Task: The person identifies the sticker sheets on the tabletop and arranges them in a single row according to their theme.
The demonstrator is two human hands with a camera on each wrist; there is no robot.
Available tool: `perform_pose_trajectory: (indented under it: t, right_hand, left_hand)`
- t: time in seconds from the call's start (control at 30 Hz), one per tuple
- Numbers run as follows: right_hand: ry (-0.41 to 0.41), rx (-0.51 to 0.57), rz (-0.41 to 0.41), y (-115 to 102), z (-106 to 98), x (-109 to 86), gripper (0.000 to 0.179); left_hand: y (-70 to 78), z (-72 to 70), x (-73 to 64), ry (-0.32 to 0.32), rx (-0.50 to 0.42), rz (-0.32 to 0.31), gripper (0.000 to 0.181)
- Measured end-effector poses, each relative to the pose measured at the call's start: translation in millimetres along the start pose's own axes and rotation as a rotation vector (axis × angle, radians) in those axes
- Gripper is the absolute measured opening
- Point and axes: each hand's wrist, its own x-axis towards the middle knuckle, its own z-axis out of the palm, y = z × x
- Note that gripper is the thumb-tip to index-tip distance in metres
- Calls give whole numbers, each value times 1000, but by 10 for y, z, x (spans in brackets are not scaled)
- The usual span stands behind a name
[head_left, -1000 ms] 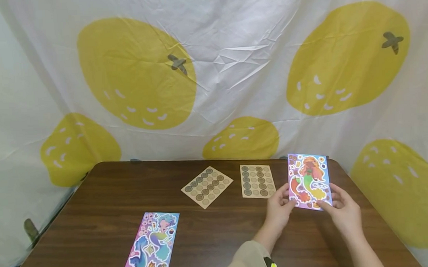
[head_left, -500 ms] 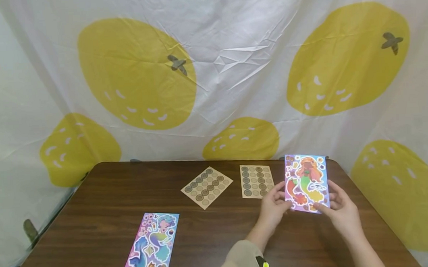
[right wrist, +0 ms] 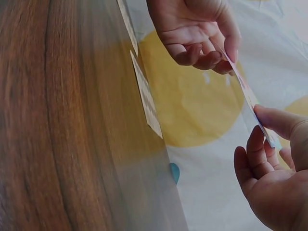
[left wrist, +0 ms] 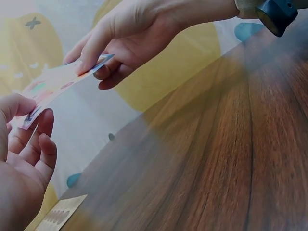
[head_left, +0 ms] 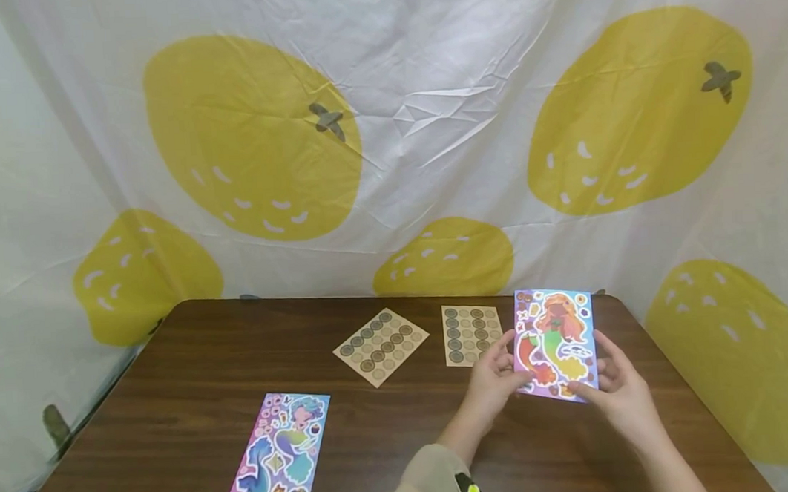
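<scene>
A mermaid sticker sheet (head_left: 555, 341), with an orange-haired figure and a green and yellow tail, is held up over the right side of the table, tilted toward the head camera. My left hand (head_left: 491, 378) pinches its lower left edge, thumb on the front and fingers behind. At the lower right, my right hand (head_left: 619, 394) pinches it the same way. Both wrist views show the sheet nearly edge-on, well above the wood, between the left hand (left wrist: 24, 159) and the right hand (left wrist: 130, 38). The fingers behind it are partly hidden.
A second mermaid sticker sheet (head_left: 280, 449), with blue hair, lies at the front left of the brown table (head_left: 175, 406). Two tan sheets of round stickers lie farther back: one turned at an angle (head_left: 381, 347), one straight (head_left: 468, 335). A lemon-patterned curtain (head_left: 425, 66) hangs behind.
Both hands have brought the orange-haired mermaid sheet a little to the left and slightly down in the head view, keeping their pinch. The sheets on the table have stayed put.
</scene>
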Motion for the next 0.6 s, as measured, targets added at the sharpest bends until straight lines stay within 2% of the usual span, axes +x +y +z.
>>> perform_pose_trajectory:
  t: [0.3, 0.4, 0.6]
  right_hand:
    - [-80, 91, -51, -53, 35, -33, 95]
    - [-95, 89, -66, -76, 58, -44, 96]
    - [-142, 152, -102, -136, 112, -71, 95]
  left_hand:
    - [94, -127, -31, -66, -19, -25, 81]
    - [141, -171, -53, -106, -36, -21, 84]
    - [223, -256, -88, -187, -47, -11, 90]
